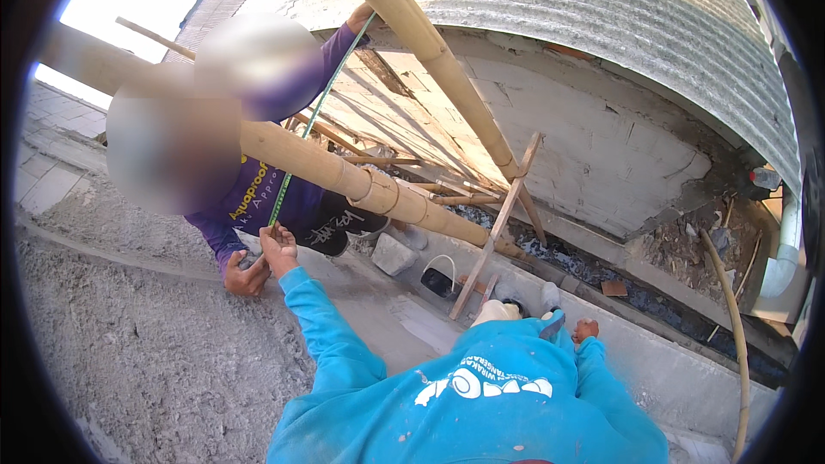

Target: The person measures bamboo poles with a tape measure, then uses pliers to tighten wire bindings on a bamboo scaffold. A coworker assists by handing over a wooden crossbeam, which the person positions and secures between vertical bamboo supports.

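My left hand reaches out to the left, its fingers pinched on the lower part of a green measuring tape. The tape runs taut and slanting upward, past a thick bamboo pole, to the raised hand of a person in a purple shirt. That person's other hand is just beside mine, around a small dark thing that I cannot make out. Near my right side, my right hand is curled into a fist; whatever may be inside is hidden.
Another bamboo pole slants overhead, meeting a narrow wooden strip. A black bucket and a pale block rest on the concrete ledge. Beyond lie a debris-filled gap, a plastered wall and corrugated roofing. Rough cement lies left.
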The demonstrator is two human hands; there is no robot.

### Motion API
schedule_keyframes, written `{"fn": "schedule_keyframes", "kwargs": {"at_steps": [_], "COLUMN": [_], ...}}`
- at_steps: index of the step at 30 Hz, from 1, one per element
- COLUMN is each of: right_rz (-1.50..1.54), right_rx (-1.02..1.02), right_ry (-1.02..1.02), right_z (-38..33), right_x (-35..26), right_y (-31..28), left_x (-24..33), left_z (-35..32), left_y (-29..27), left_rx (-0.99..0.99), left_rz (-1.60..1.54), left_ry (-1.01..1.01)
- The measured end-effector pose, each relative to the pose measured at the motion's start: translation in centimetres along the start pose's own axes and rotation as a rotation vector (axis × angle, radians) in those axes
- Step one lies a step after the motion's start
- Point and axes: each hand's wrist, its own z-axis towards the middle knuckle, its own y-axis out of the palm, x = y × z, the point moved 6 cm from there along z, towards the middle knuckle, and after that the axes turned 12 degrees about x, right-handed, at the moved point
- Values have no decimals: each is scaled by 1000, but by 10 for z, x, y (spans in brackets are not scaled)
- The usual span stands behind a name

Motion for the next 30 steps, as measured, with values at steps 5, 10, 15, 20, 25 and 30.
{"fn": "schedule_keyframes", "kwargs": {"at_steps": [5,10,15,20,25,30], "right_rz": [-93,-56,-15,80,173,230], "right_rx": [-41,-128,-289,-554,-688,-596], "right_ry": [-107,-122,-458,-800,-1086,-1202], "right_z": [6,14,-65,-227,-356,-407], "right_x": [5,-79,-225,-360,-389,-403], "right_y": [-14,1,39,87,85,97], "left_x": [-4,-10,-37,-114,-152,-138], "left_z": [-9,-45,-125,-236,-330,-369], "left_y": [3,2,-15,-11,4,12], "left_rx": [8,-30,-147,-536,-799,-879], "left_rz": [-12,-44,193,461,608,737], "left_ry": [-24,-56,174,82,249,433]}}
